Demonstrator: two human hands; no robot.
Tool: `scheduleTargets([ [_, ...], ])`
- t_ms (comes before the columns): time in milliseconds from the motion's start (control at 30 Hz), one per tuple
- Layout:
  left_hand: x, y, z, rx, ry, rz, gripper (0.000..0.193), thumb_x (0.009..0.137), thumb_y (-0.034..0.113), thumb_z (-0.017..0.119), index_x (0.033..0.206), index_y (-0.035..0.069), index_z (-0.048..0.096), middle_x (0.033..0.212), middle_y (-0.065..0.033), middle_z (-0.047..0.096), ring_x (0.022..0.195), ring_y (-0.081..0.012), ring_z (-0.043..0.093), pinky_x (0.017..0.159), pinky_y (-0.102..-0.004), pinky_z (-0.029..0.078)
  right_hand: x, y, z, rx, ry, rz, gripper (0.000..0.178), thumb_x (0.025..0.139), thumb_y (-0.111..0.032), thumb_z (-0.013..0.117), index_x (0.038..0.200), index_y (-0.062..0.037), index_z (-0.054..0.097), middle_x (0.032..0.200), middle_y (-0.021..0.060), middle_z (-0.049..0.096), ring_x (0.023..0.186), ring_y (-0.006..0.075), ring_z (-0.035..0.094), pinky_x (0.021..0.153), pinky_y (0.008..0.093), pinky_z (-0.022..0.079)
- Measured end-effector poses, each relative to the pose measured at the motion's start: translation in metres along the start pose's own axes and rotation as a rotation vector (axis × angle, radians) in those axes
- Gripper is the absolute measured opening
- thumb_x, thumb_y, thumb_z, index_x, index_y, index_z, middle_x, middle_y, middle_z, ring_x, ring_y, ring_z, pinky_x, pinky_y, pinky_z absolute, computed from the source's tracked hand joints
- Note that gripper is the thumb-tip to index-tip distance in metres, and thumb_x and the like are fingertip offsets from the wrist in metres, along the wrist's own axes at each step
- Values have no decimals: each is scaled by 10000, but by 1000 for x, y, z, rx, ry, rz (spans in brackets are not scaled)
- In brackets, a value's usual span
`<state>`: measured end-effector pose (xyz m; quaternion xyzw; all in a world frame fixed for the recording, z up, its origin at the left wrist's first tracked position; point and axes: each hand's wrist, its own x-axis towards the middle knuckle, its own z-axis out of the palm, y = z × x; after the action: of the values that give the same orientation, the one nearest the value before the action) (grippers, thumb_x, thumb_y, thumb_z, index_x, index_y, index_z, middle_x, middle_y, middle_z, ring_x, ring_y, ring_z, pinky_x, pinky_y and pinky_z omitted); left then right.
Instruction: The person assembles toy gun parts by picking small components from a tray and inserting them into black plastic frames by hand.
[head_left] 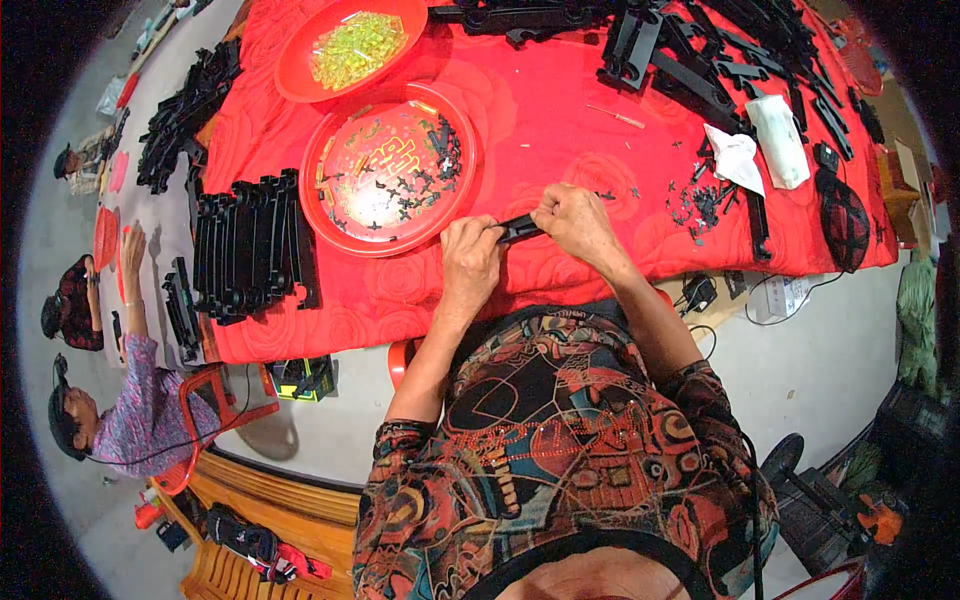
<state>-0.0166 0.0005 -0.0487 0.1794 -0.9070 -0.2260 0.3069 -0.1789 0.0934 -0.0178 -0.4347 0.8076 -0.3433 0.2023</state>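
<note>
Between my two hands, above the near edge of the red cloth, is a black plastic bar-shaped part [518,231]. My left hand [471,262] is closed round its left end. At the other end my right hand [574,222] pinches with bent fingers, which partly hide the part. Just left of my hands a round red tray [318,205] holds small black cross-shaped pieces [420,190] and some yellowish bits. Farther left a row of long black plastic parts [250,245] lies side by side. Small black pieces [705,205] are scattered on the cloth to my right.
A red bowl [290,60] of yellow-green pieces [360,48] stands beyond the tray. Black parts [690,75] pile up at the far right, near a white roll [777,142], crumpled tissue [735,158] and a small black fan [842,220]. Other people [150,400] sit at the left.
</note>
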Motion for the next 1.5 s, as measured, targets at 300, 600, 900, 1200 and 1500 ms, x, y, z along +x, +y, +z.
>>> scheduleTargets([
  [300,1,1,0,-5,-8,1,242,647,-15,652,881,29,606,942,-90,600,916,-281,539,773,-382,399,2,3,4,-33,84,-28,211,696,-183,651,660,-5,543,632,146,553,582,293,566,534,404,415],
  [600,1,1,0,-12,-5,11,237,646,-8,660,871,33,595,933,-88,598,907,-279,538,769,-379,398,2,3,-1,85,-8,40,196,689,-165,662,640,-19,540,565,85,517,511,175,504,488,342,389],
  [900,0,0,0,-13,-13,3,237,639,0,672,862,26,595,937,-85,599,898,-276,537,764,-376,398,2,8,9,18,94,-39,193,688,-150,654,647,-13,525,608,135,548,552,257,560,519,379,418],
  [1200,-1,0,0,34,-2,76,251,673,-27,610,917,36,611,957,-110,581,895,-282,536,751,-383,406,1,0,3,-24,75,-55,199,681,-163,628,642,-10,506,631,154,546,602,334,561,555,425,426],
  [1500,0,-3,-7,121,-113,131,348,685,-8,584,1019,85,616,1004,-109,555,887,-272,525,723,-374,403,3,2,4,58,12,11,182,663,-164,611,649,-8,518,648,162,541,650,345,562,587,448,433],
])
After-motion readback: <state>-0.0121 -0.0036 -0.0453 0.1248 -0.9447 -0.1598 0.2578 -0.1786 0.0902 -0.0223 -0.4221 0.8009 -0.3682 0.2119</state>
